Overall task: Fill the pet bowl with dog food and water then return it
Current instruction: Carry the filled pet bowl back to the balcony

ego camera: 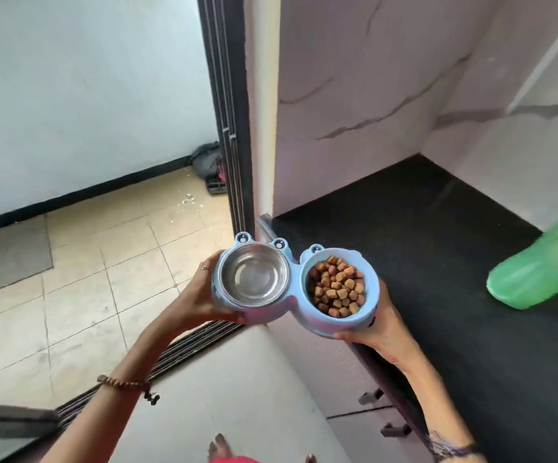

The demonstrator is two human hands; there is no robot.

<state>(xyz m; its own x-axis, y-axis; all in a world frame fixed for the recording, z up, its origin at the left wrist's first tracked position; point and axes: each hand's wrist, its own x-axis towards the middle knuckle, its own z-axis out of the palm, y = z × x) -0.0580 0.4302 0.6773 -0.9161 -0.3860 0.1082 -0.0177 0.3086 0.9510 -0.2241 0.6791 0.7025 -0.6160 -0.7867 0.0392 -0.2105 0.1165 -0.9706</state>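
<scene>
I hold a light blue double pet bowl (292, 310) level in the air, just off the counter's left end. Its left well holds a steel insert (254, 278) with what looks like clear water. The right well is filled with brown dog food (337, 286). My left hand (204, 297) grips the bowl's left end, fingers curled under and around the rim. The bowl's right end sits in my right hand (376, 324), whose thumb lies on the front edge.
A black countertop (438, 248) runs along the right, with a green plastic container (543, 262) lying on it. Drawers with dark handles (371, 396) are below. A sliding door frame (234, 128) opens to a tiled floor (104, 279) with a grey mat (7, 255).
</scene>
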